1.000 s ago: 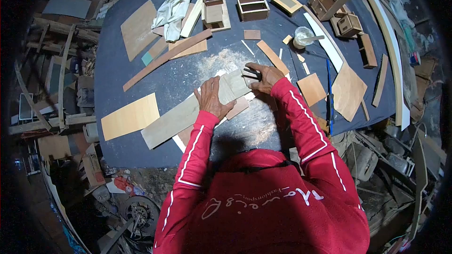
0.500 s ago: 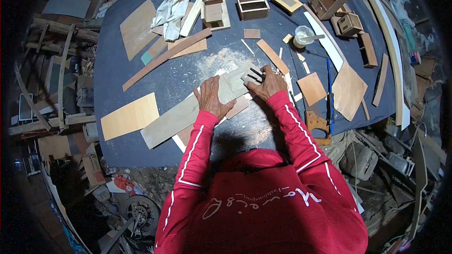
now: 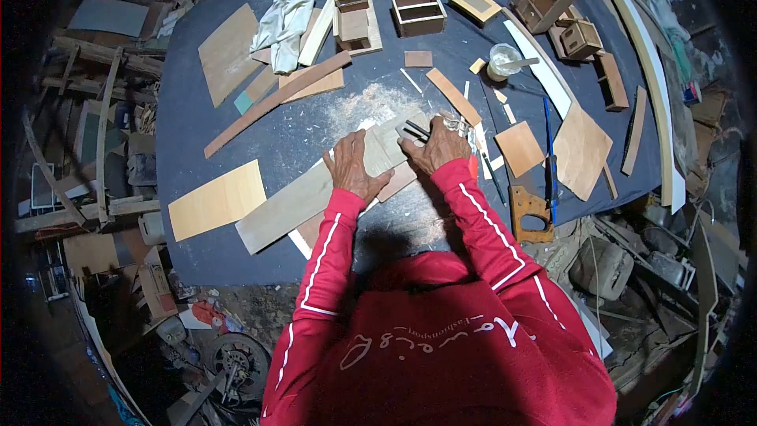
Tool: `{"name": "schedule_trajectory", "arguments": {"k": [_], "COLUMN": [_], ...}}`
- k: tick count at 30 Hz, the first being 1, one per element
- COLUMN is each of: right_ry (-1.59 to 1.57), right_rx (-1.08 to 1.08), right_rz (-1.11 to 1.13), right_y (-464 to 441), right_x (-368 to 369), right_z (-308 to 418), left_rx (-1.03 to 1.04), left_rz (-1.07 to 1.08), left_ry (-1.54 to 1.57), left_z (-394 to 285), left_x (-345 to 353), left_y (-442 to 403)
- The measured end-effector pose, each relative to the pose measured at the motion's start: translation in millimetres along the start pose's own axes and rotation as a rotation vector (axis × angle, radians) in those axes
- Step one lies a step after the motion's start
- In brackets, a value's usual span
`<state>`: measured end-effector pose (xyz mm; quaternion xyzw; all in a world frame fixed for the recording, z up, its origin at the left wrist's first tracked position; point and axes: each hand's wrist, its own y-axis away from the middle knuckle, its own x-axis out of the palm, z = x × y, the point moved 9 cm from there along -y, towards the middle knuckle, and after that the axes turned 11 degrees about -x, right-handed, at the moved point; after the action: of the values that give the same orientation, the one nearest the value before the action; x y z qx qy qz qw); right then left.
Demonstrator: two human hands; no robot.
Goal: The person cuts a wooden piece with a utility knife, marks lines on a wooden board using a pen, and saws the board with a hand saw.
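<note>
Grey board is on the dark cloth-covered table, in front of the wearer; using it as reference for everything. Long axis runs diagonal: one end near-left, other end far-right, under the hands. A line crosses it between the hands. Left hand is palm down on the board's far-right half, fingers spread, not gripping anything visible. Right hand is at the far-right end, fingers closed round a dark two-pronged tool; prongs point away and left, over that end. Can't tell if they touch the wood. Reddish strip lies beyond the board, well apart, roughly parallel to it. Pale panel sits just left of the near-left end, slanted the same general way. Sawdust is scattered just past the far edge. Saw handle is off to the right, well apart.
</note>
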<state>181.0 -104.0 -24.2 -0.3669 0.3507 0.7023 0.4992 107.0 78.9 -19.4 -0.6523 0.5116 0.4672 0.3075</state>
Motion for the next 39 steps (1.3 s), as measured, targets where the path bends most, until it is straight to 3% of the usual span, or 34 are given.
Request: {"name": "schedule_trajectory", "arguments": {"k": [10, 15, 22, 28, 30, 32, 33, 36, 39], "right_ry": [-0.015, -0.087, -0.063, -0.175, -0.241, -0.263, -0.335, -0.395, -0.399], "right_rx": [-0.01, 0.168, 0.29, 0.106, 0.082, -0.005, 0.021, 0.062, 0.011], "right_rz": [0.001, -0.12, -0.186, -0.285, -0.157, -0.18, -0.169, -0.146, -0.182], "right_y": [-11.8, 1.2, 13.4, 19.2, 17.7, 21.1, 21.0, 18.7, 5.8], "right_x": [-10.4, -18.6, -36.3, -33.4, -17.7, -18.5, -14.3, -11.3, -4.0], "right_z": [4.5, -61.5, -111.5, -110.6, -102.2, -81.6, -77.7, -56.0, -46.9], "left_rx": [0.027, -0.012, -0.01, -0.04, -0.083, -0.12, -0.187, -0.206, -0.176], "left_rz": [-0.019, 0.078, 0.049, -0.077, -0.045, -0.029, 0.085, 0.141, 0.119], "left_ry": [0.014, 0.029, 0.054, 0.061, 0.023, -0.003, -0.004, 0.005, 0.045], "left_z": [-0.8, 6.3, 17.5, 38.0, 40.7, 39.6, 37.2, 45.4, 46.7], "left_x": [-2.8, -3.9, -26.4, -43.2, -36.3, -31.5, -28.8, -4.8, -1.1], "left_y": [-0.8, -3.5, -9.7, -43.1, -57.9, -71.9, -78.7, -97.8, -97.8]}}
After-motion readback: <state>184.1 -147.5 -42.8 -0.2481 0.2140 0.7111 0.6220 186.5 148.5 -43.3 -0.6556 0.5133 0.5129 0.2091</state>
